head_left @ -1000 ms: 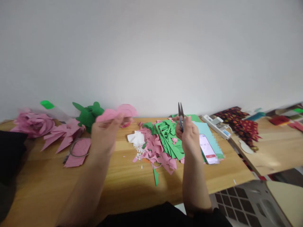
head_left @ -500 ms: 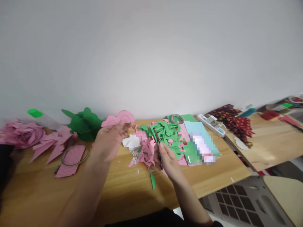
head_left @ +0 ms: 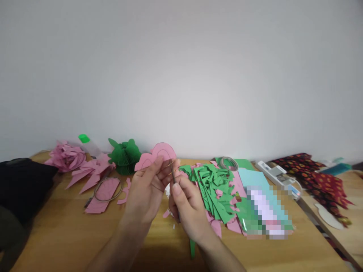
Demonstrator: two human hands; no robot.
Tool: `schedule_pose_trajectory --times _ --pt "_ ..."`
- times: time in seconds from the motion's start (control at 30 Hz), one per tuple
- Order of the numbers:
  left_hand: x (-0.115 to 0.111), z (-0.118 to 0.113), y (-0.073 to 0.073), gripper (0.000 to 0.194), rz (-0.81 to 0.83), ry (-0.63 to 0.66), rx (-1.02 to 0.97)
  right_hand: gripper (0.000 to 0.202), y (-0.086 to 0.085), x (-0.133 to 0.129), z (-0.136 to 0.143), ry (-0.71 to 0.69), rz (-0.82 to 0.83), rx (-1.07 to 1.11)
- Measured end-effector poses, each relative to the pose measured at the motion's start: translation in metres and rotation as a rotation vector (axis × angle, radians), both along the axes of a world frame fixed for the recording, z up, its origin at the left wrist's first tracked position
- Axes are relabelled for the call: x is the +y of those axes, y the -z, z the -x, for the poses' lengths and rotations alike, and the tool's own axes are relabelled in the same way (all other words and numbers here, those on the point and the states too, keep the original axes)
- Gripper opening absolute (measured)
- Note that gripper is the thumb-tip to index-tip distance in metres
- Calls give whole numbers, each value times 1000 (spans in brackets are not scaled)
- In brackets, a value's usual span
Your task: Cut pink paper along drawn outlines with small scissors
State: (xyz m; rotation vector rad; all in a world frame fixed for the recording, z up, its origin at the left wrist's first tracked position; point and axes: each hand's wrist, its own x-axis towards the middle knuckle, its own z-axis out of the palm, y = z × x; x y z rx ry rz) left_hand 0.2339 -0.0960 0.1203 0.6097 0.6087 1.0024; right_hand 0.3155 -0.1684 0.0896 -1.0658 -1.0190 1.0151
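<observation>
Between the thumb and fingers of my left hand (head_left: pixel 146 192) is a scalloped piece of pink paper (head_left: pixel 162 150) with curved lines drawn on it. My right hand (head_left: pixel 188 204) is wrapped round a pair of scissors (head_left: pixel 172 172), whose blades point up at the right edge of the paper. The scissors' handles are mostly hidden by my fingers. Just right of my right hand lies a heap of green paper scraps (head_left: pixel 212 189), with pink scraps mixed in. A little white paper (head_left: pixel 167 190) shows between my hands.
Behind my left hand stand a green honeycomb paper ball (head_left: pixel 124 156) and folded pink paper shapes (head_left: pixel 90 170). A ring (head_left: pixel 108 189) lies on pink paper at left. Tape (head_left: pixel 229 164), blue sheets (head_left: pixel 255 181) and a power strip (head_left: pixel 276 175) are at right, near patterned cloth (head_left: pixel 314 177).
My hands have come together, and the scissors have moved up to the pink paper from over the scrap heap. The view has shifted, so the table's things appear farther right.
</observation>
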Motion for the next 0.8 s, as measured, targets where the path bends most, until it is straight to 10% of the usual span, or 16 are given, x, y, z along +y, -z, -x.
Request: schedule_pose_trajectory --times 0.8 --pt "-10 -14 7 15 -50 -14 9 40 11 -3 -9 -27 8 276"
